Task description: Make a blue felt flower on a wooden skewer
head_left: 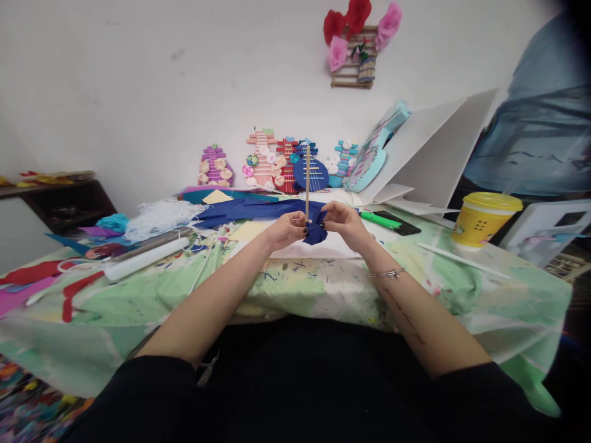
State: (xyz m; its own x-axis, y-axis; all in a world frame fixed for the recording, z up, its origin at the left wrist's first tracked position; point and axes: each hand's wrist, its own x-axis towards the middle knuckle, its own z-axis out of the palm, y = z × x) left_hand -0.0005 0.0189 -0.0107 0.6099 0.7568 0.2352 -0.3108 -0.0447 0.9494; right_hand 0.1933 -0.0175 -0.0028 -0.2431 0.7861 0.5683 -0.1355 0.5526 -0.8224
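A piece of dark blue crumpled paper [316,234] is held between both hands over a white sheet at the table's middle. A thin wooden stick [308,184] stands upright out of it. My left hand [287,230] pinches the paper's left side at the stick's base. My right hand [345,225] has its curled fingers closed on the paper's right edge. Behind them lies a long strip of dark blue paper [226,211]. A green marker [381,221] rests on a black phone [401,224] just right of my right hand.
Paper instruments [263,161] lean against the back wall. White string [159,219], red scraps [79,289] and a white bar [146,258] lie left. A yellow cup [484,220], a white stick [462,259] and large white boards [415,144] are right.
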